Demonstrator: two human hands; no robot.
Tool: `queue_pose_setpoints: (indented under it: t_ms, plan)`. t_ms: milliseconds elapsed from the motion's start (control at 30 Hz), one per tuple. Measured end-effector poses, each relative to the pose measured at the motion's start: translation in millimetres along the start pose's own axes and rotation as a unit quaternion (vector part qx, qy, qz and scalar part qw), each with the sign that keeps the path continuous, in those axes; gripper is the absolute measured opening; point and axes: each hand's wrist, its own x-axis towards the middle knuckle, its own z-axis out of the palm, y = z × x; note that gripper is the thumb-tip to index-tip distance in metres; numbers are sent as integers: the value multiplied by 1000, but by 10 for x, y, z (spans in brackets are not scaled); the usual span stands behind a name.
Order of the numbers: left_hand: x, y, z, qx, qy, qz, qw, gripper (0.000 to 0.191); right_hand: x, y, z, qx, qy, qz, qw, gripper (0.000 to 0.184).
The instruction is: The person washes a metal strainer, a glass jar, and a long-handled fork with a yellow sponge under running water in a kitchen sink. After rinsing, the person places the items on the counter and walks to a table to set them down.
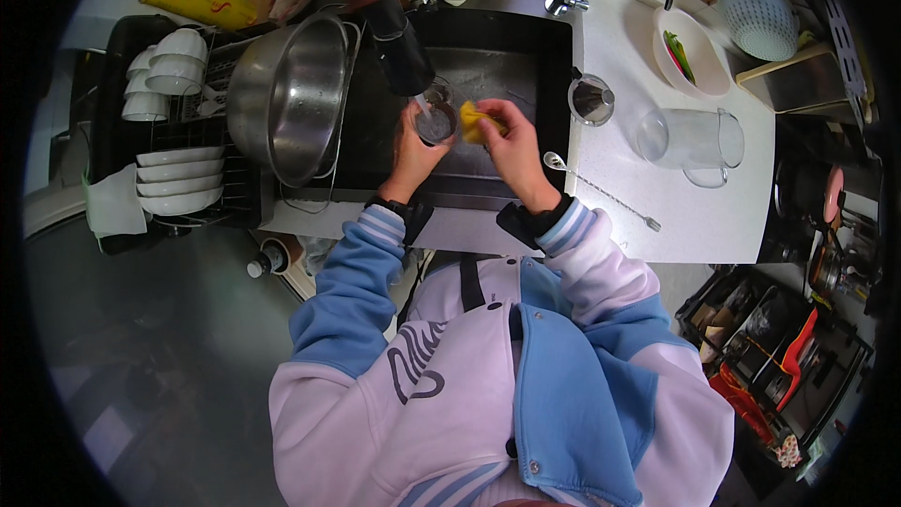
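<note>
My left hand [415, 155] holds a clear glass [438, 123] under the black faucet [400, 49], and water runs into it. Close to the glass on its right, my right hand [512, 148] pinches a yellow cloth or sponge [476, 124] between thumb and fingers. Both hands are over the dark sink [493, 70]. On the white counter right of the sink lie a twisted-handle bar spoon [605, 190] with a fork end, a small metal strainer or jigger [591, 100] and a clear pitcher [693, 144] on its side.
A large steel bowl [295, 98] leans at the sink's left, beside a dish rack with white bowls [176, 60] and stacked plates [179, 190]. At the back right are a small black-spouted tap [563, 3], a white dish [693, 77] with peppers and a pale colander [757, 21].
</note>
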Motion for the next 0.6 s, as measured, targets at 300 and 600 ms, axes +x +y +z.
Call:
queue_pose_setpoints:
  t_ms: [300, 600]
  plan:
    - [32, -198, -190, 83, -66, 126, 986, 78, 138, 99, -44, -440, -325, -343, 764, 31]
    - [166, -210, -273, 113, -136, 152, 973, 71, 207, 396, 149, -459, -355, -303, 756, 50]
